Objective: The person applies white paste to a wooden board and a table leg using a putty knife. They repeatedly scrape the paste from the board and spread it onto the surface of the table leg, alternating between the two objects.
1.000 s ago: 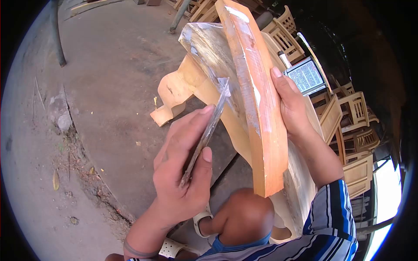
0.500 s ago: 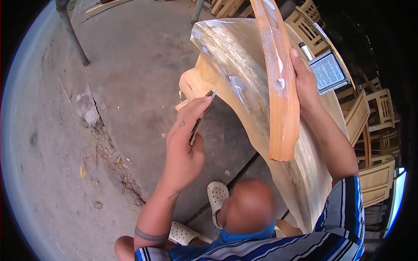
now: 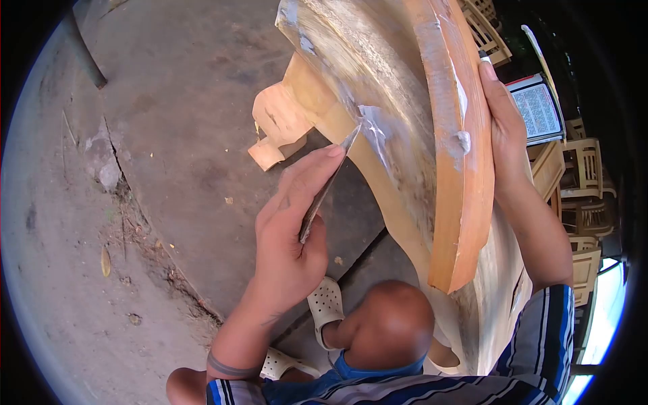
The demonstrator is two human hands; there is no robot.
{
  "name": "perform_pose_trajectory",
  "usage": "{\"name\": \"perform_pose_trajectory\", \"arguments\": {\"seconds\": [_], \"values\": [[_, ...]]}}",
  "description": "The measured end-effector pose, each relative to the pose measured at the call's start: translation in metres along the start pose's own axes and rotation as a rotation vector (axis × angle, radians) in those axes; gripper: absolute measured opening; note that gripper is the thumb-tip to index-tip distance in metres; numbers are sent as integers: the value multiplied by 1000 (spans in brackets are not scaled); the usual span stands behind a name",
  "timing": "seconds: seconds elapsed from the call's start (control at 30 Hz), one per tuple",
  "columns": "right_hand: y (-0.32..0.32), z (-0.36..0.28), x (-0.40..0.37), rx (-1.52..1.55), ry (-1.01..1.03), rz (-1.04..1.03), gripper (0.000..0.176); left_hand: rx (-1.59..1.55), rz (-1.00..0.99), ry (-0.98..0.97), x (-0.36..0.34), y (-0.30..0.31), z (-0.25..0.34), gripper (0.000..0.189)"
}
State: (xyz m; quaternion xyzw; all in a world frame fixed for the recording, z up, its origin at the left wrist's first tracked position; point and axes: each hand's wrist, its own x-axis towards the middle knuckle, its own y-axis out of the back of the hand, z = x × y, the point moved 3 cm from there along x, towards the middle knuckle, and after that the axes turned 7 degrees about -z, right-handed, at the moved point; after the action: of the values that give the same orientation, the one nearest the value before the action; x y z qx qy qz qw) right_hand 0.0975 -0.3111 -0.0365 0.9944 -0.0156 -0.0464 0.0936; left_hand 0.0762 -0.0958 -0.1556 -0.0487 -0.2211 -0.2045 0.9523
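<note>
My left hand (image 3: 290,216) is closed on a thin metal putty knife (image 3: 325,192), seen nearly edge-on. Its tip meets a whitish putty smear (image 3: 373,126) on the edge of a large wooden slab (image 3: 398,81). In my right hand (image 3: 503,125) is a curved wooden piece (image 3: 462,169), held along its far side with the thumb pointing up. Pale putty streaks the face of this piece, and a small lump (image 3: 461,142) of it sits near the middle. The fingers of my right hand are mostly hidden behind the wood.
A rectangular can (image 3: 538,111) with a printed label stands beyond my right hand. Several wooden chairs (image 3: 582,165) are stacked at the right. Under the slab is a shaped wooden part (image 3: 282,121). A metal post (image 3: 84,50) rises at upper left, and my knee (image 3: 395,317) is below.
The putty knife tip has come to the putty smear on the slab's edge. The curved wooden piece now appears lower and farther right, and the whole view has shifted.
</note>
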Motion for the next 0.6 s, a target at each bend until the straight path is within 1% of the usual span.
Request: {"name": "perform_pose_trajectory", "arguments": {"seconds": [0.1,0.17,0.23,0.3,0.33,0.43,0.47,0.57,0.6], "values": [[1,-1,1,22,23,-37,44,51,13,-32,0,8,-14,69],[3,0,0,37,24,-32,44,-342,39,264,-4,15,-19,66],[2,-1,0,50,28,-50,45,-686,64,503,-7,15,-10,64],[-1,-1,-1,44,23,-60,45,-972,90,677,-9,12,5,62],[-3,-3,-1,26,16,-57,46,-1048,89,709,-9,10,13,59],[-1,-2,-1,37,57,-100,46,-1189,89,838,-11,3,32,55],[-1,-1,-1,54,75,-121,46,-1188,128,878,-10,0,38,49],[4,1,-2,10,82,-107,46,-1216,199,981,-4,-5,41,41],[7,2,-2,-25,81,-71,45,-1197,198,983,-1,-6,43,39]]}}
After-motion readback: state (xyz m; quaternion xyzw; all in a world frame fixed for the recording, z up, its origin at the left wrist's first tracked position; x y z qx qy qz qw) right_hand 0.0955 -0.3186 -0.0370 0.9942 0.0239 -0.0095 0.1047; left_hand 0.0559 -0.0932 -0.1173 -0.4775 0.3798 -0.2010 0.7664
